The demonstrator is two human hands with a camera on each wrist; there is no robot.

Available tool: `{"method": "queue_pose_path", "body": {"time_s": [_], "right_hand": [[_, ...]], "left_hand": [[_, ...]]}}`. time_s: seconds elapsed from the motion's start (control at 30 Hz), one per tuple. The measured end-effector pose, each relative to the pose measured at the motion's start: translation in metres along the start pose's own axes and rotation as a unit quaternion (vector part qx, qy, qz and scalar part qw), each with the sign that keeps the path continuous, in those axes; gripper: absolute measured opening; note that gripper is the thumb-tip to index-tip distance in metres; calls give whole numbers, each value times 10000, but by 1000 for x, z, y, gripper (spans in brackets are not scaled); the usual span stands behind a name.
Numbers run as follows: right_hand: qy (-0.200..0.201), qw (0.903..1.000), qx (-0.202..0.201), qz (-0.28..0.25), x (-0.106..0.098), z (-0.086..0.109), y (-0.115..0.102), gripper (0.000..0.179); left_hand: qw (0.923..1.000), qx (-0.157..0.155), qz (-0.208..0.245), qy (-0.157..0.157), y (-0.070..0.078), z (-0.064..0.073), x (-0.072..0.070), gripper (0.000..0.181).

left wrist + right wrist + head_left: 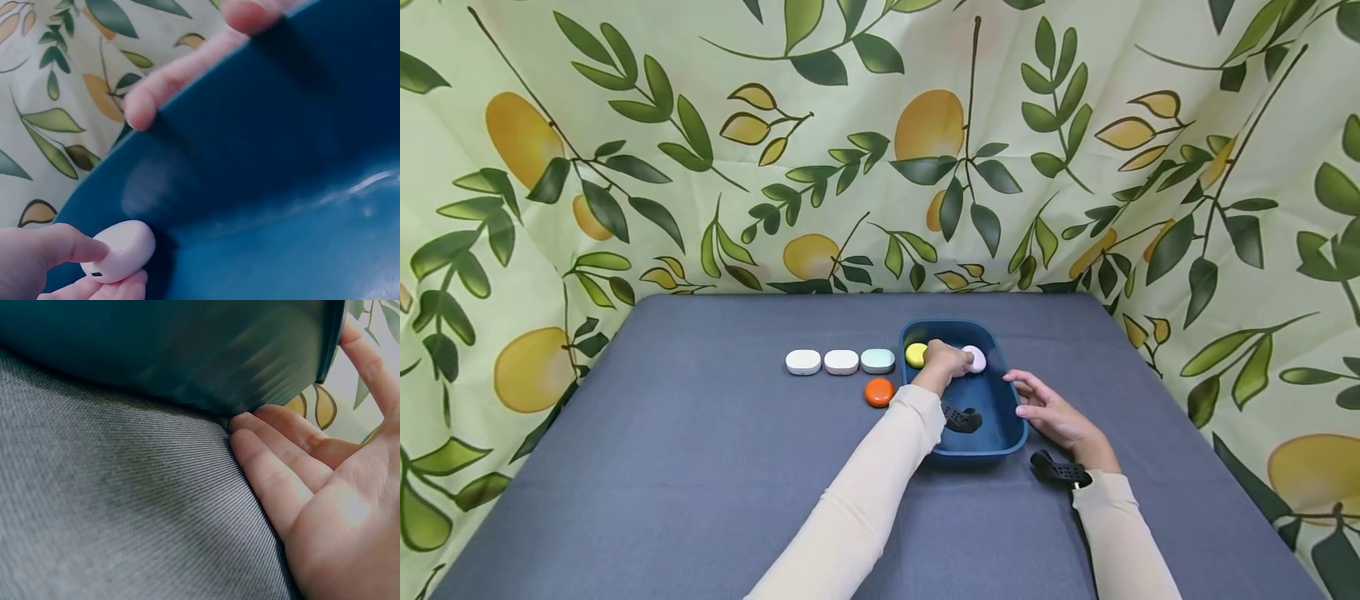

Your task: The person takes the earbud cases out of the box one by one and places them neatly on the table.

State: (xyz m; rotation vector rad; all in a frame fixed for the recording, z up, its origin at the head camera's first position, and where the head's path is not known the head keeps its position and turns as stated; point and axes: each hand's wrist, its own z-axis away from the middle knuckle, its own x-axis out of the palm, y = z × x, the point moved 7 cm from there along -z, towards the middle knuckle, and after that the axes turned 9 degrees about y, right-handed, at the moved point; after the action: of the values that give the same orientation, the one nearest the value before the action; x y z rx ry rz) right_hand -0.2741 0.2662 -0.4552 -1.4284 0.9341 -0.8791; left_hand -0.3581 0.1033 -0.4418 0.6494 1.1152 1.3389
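In the head view, my left hand reaches into a blue bin and holds a pale pink earbud case near the far right corner. The left wrist view shows thumb and fingers pinching this rounded case, whose small dark slot is visible, close to the bin's wall. A round yellow case lies in the bin's far left corner, partly behind the left hand. My right hand touches the bin's right side from outside. Its fingers extend along the wall and rim in the right wrist view.
Left of the bin, a white case, a pale pinkish case and a mint case form a row. An orange round case sits just below the mint one. A grey cloth covers the table; patterned fabric hangs behind.
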Motion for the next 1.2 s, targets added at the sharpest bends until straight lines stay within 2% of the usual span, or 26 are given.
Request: {"method": "queue_pose_path", "body": {"time_s": [0.13,0.3,0.43,0.57,0.77,0.97,1.07,1.2], "right_hand": [[-34,10000,-28,-48,-1,-1,1,45],[-46,10000,-19,-35,0,-1,2,45],[-36,10000,-24,-3,0,-1,2,46],[-43,10000,-40,-9,-1,-1,1,47],[62,9999,57,104,-2,0,0,46],[331,9985,219,370,-4,0,1,42],[493,9956,337,725,-6,-1,1,39],[696,9891,498,1197,-7,0,-3,35]], "left_hand": [[9998,-129,74,-97,3,2,-1,32],[9997,-44,72,-227,7,5,-6,30],[9981,39,356,-510,11,13,-9,20],[9950,274,394,-879,18,22,-14,16],[9879,641,239,-1391,27,27,-29,28],[9774,928,37,-1899,29,33,-46,31],[9744,985,-3,-2022,29,37,-56,32],[9754,974,-129,-1972,26,39,-72,32]]}}
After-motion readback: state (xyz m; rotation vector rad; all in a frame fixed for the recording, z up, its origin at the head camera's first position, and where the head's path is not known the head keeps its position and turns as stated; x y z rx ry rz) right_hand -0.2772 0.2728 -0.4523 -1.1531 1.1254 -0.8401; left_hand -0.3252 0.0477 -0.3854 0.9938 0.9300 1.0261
